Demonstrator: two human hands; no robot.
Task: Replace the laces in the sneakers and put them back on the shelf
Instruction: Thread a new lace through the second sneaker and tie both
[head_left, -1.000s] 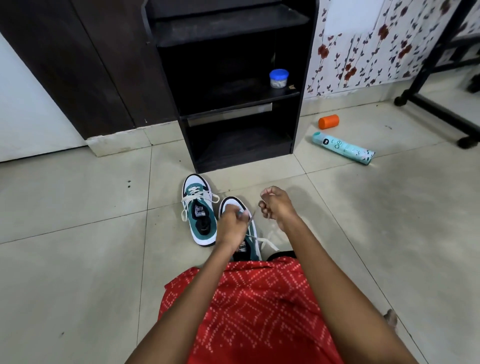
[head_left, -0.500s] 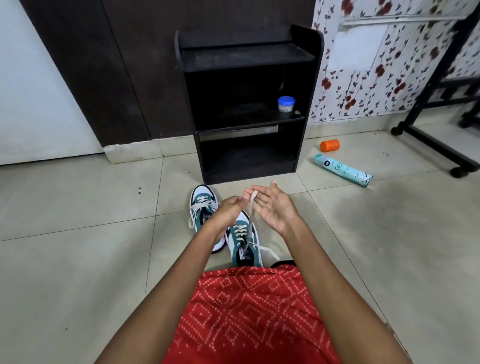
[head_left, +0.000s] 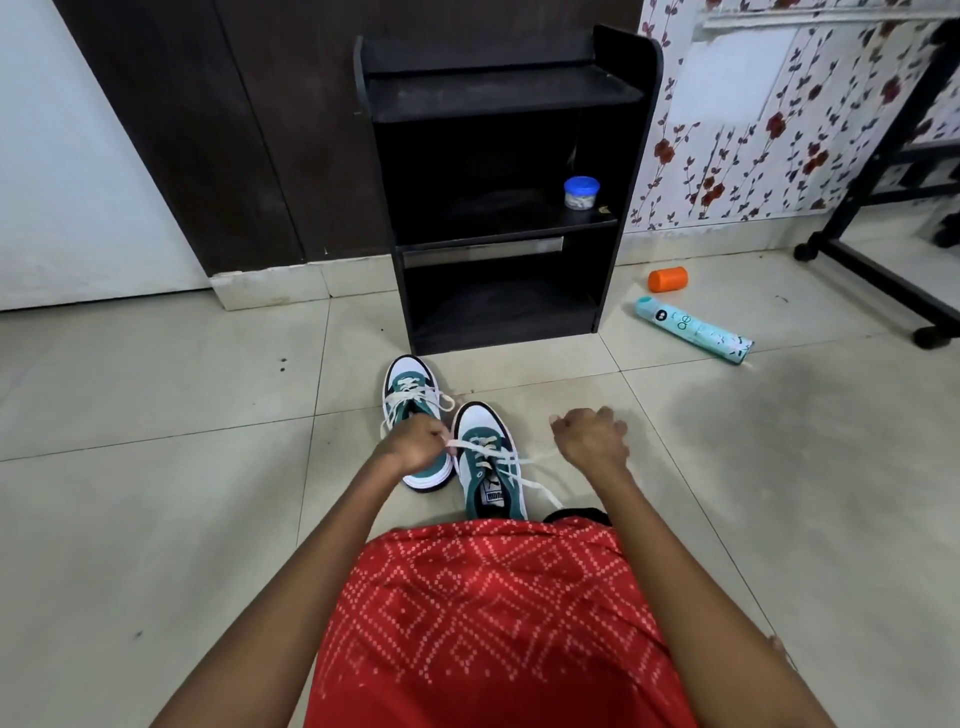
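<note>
The lace (head_left: 467, 445) is light, limp and slippery, best taken near its stiff tip. It threads the near sneaker (head_left: 480, 422) on the floor (head_left: 156, 519). The left grip (head_left: 415, 447) pinches one end. The right grip (head_left: 592, 439) is curled, and I cannot tell whether it holds anything.

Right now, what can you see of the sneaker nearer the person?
The near sneaker has a white toe with a dark rim, a teal upper, a white sole and a logo label on the tongue. It stands upright on the tiled floor, toe toward the shelf, close beside the other sneaker. Its heel is hidden under the red garment. A flat white lace crosses its eyelets, untied. The left hand pinches one end. Whether the curled right hand holds the other is unclear.
</note>
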